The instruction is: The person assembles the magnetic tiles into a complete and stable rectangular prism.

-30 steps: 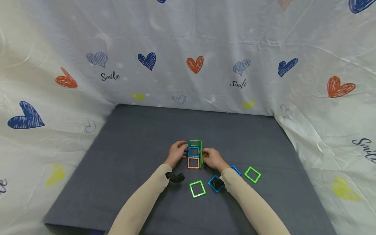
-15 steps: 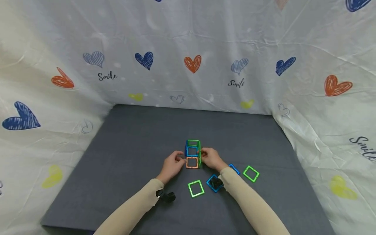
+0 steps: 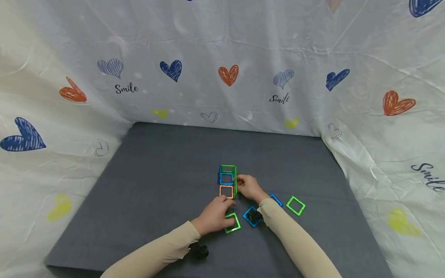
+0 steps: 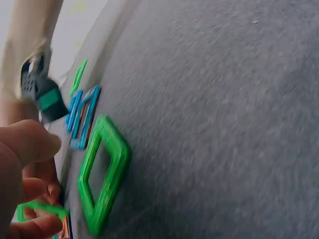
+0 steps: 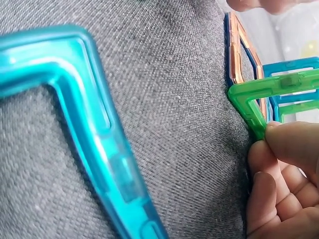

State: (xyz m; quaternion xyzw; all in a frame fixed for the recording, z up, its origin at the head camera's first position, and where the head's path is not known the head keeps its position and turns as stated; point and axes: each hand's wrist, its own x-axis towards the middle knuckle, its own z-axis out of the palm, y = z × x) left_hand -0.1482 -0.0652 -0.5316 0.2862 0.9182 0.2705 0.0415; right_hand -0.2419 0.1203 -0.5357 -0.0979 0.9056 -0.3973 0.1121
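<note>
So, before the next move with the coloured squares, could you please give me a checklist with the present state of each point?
1. Right hand holding the green side panel: ok, pinching it.
2. Left hand free: ok, holding nothing.
3. Loose green square on the table: ok.
4. Left hand gripping that square: not ok, not yet.
5. Left hand clear of the orange square: cannot tell, they overlap in the head view.

A plain beige fabric sleeve [image 3: 153, 247] crosses the head view's lower left, a matching beige sleeve [image 3: 299, 235] its lower right. Below the first shows a rounded black wrist device [image 3: 201, 252]; the left wrist view's upper left shows a dark grey wrist device [image 4: 53, 111] banded teal-green.
</note>
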